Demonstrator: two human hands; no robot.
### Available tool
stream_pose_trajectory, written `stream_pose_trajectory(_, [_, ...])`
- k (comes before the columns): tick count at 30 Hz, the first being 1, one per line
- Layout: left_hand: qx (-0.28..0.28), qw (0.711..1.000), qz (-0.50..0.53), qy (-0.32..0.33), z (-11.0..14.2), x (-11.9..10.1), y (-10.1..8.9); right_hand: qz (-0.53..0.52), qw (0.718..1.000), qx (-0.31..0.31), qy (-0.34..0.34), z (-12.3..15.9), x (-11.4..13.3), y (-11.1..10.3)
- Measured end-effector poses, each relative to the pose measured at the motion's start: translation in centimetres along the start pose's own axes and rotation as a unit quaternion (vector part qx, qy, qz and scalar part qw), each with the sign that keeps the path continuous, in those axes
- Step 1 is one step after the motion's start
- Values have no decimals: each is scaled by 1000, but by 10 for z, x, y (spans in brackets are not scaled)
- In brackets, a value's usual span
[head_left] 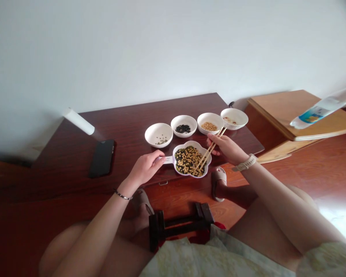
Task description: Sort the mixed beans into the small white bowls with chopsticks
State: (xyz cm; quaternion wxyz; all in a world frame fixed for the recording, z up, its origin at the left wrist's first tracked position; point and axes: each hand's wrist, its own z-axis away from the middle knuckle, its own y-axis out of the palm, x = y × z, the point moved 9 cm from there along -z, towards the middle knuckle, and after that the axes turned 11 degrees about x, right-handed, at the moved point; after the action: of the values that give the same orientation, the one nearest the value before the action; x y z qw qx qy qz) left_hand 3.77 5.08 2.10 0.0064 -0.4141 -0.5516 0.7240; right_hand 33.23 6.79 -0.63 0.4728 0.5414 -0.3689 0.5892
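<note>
My left hand [148, 165] is closed on the short handle of a flower-shaped white dish [208, 163] at the table's front edge. Yellow, black and green beans [187, 159] lie mixed in the dish. A pair of wooden chopsticks [210, 150] is gripped in my right hand [226, 147], with the tips down among the beans. Behind the dish stand white bowls in a row: one with a few small greenish beans [161, 141], one with black beans [183, 129], one with yellow beans [209, 126], and one with a few pale and reddish pieces [230, 120].
On the dark wooden table [127, 127] a black phone [102, 158] lies at left, near a white cylinder [79, 120]. A lighter wooden cabinet [279, 105] at right bears a clear plastic bottle [317, 111]. A dark stool frame [181, 223] is below my lap.
</note>
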Motion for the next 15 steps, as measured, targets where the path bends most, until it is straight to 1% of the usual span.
stream_pose_trajectory(4, [-1, 1000, -9, 8, 0, -3, 1, -41, 999, 19, 21, 0, -8, 6])
stream_pose_trajectory(8, [3, 1000, -12, 7, 1, -3, 2, -65, 997, 38, 33, -3, -12, 7])
stream_pose_trajectory(15, [24, 1000, -17, 4, -2, 0, 5, -99, 993, 51, 34, -6, -7, 10])
